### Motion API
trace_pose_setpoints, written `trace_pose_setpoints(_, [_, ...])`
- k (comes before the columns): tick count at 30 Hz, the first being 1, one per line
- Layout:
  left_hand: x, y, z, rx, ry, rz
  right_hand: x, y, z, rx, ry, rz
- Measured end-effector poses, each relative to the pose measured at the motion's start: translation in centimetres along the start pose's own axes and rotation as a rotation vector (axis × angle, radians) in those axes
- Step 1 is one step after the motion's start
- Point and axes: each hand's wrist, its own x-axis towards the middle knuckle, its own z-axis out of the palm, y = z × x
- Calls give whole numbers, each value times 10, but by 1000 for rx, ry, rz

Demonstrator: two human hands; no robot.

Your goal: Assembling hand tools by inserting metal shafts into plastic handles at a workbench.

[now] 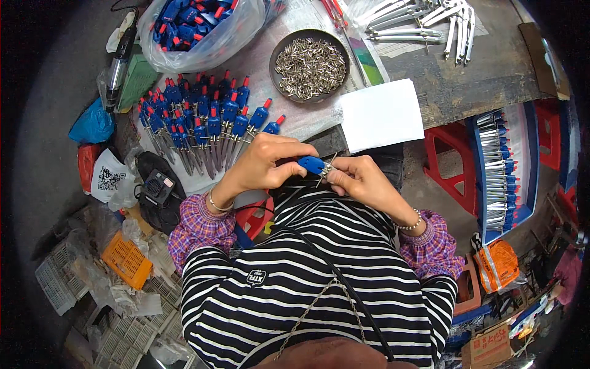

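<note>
Between my two hands, just above my lap, is a blue plastic handle piece [311, 164] with thin metal parts at its right end. My left hand [270, 161] pinches the blue body between thumb and fingers. At the metal end, the thumb and fingers of my right hand [362, 178] are closed on the metal parts; any small piece between the fingertips is hidden. Many similar blue tools [212, 120] with red tips and metal arms lie fanned out on the table beyond my left hand. Farther off, a dark round pan [273, 74] holds small metal pins [310, 67].
A clear bag [212, 58] of blue and red parts sits at the back left. White paper [384, 117] lies at the table edge. Silver metal arms [409, 31] are piled at the back right. A blue tray [525, 206] of tools stands right, beside a red stool [452, 166].
</note>
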Motion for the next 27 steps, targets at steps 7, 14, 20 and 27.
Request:
trace_pose_setpoints(7, [0, 0, 1, 5, 1, -26, -1, -2, 0, -5, -4, 5])
trace_pose_setpoints(14, [-1, -1, 1, -9, 27, -9, 0, 3, 1, 46, -32, 32])
trace_pose_setpoints(20, [5, 1, -8, -15, 78, -28, -1, 11, -3, 100, -7, 24])
trace_pose_setpoints(27, [29, 3, -19, 226, 390, -95, -3, 13, -4, 165, 205, -25])
